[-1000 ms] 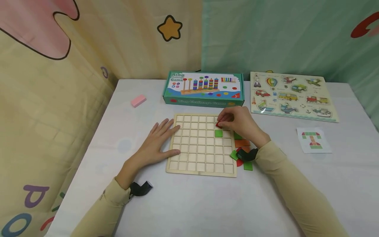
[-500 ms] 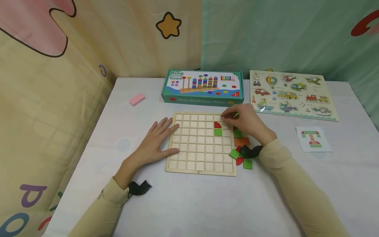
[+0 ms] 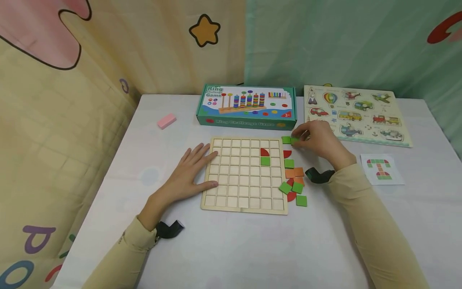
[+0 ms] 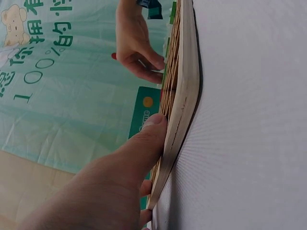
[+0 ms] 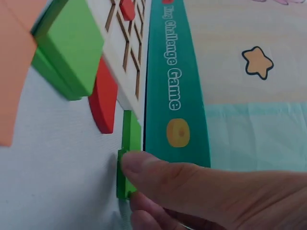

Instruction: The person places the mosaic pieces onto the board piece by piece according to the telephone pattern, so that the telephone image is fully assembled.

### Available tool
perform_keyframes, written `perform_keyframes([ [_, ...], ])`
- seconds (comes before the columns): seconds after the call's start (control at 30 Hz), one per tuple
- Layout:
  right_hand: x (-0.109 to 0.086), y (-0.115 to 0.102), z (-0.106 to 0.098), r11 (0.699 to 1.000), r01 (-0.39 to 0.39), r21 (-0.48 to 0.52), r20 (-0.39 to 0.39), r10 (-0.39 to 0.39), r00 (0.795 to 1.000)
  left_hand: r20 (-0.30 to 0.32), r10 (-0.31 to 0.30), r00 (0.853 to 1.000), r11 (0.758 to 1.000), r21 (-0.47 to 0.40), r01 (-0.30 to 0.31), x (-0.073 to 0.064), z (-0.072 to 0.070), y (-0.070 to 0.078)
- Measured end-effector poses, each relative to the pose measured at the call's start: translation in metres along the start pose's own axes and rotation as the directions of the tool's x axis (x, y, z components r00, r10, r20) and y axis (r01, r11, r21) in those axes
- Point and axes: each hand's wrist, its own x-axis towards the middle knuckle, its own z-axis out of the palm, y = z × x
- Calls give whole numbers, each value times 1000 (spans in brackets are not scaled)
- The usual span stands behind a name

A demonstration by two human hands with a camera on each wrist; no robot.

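Observation:
A wooden grid board (image 3: 236, 172) lies flat on the white table. In its right part sit a red quarter-circle tile (image 3: 265, 152) and, just below it, a green square tile (image 3: 265, 161). My left hand (image 3: 189, 172) rests with spread fingers on the board's left edge; its thumb (image 4: 148, 136) lies on the rim in the left wrist view. Beyond the far right corner, my right hand (image 3: 321, 140) pinches a green square tile (image 5: 125, 179) between thumb and fingers. Another green tile (image 3: 286, 140) lies right beside that one.
Several loose green, orange (image 3: 294, 173) and red tiles lie along the board's right side. Behind stand a green game box (image 3: 246, 106) and a picture puzzle (image 3: 357, 116). A pattern card (image 3: 382, 169) lies at right, a pink block (image 3: 167, 121) at back left.
My right hand set the red quarter-circle tile in a cell above the green one, then moved right, off the board, to the green tiles at its far corner. The left hand stayed put.

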Motion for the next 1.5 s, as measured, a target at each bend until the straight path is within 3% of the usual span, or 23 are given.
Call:
perform_keyframes([
  [0.2,2,5,2,998,-9,-56,27,10,1000,7,-4,1000,1000,-4,4,1,0,2],
  [0.53,-3,5,2,999,13,-39,11,-12,1000,11,1,1000,1000,-11,0,2,2,2],
  [0.77,-6,-17,1,991,136,9,10,-136,991,26,-6,1000,1000,7,6,2,1,0],
  [0.97,6,-46,6,975,221,12,35,-221,975,21,-11,1000,1000,4,11,0,0,0],
  [1.2,18,-65,21,977,196,88,2,-197,980,7,2,1000,1000,1,-2,-1,0,0],
  [1.5,23,-63,40,977,187,99,29,-190,981,0,-1,1000,1000,-5,1,1,-3,3],
])
